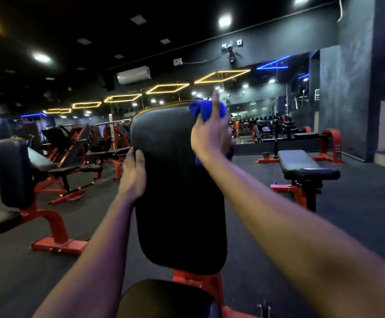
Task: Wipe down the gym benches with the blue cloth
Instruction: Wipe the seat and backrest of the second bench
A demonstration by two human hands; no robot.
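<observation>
Bench backrest (177,180) gripped by left hand (133,175); right hand (210,136) holds blue cloth (197,111).

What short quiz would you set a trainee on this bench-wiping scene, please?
1. True or false: the left hand hangs free, touching nothing.
2. The blue cloth is at which part of the upright backrest pad? A top right corner; B bottom edge; C left edge.
3. Which of the hands holds the cloth?

Key:
1. False; it grips the pad's left edge.
2. A.
3. The right hand.
</observation>
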